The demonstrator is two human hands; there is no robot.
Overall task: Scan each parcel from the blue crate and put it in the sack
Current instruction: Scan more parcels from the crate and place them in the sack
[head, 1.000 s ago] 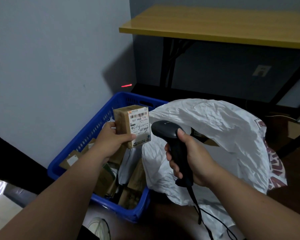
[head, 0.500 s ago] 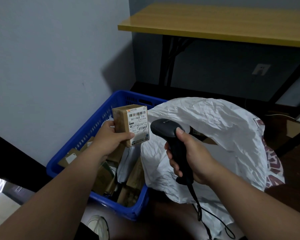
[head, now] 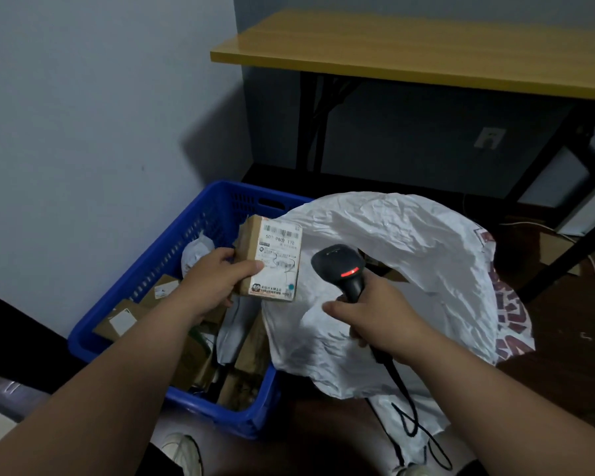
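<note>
You hold the small cardboard parcel (head: 270, 259) upright above the blue crate (head: 172, 266), its white shipping label facing you, with your left hand (head: 217, 281) wrapped round its left edge, thumb lying across the label. Just right of the parcel, your right hand (head: 375, 314) grips the handle of the black barcode scanner (head: 340, 266), whose head shows a red light and tilts toward the parcel without touching it. Its cable (head: 406, 400) trails down over the white sack (head: 409, 269), which slumps against the crate's right side. More cardboard parcels (head: 200, 352) lie inside the crate. Behind the crate stands a wooden-topped table (head: 409, 53).
</note>
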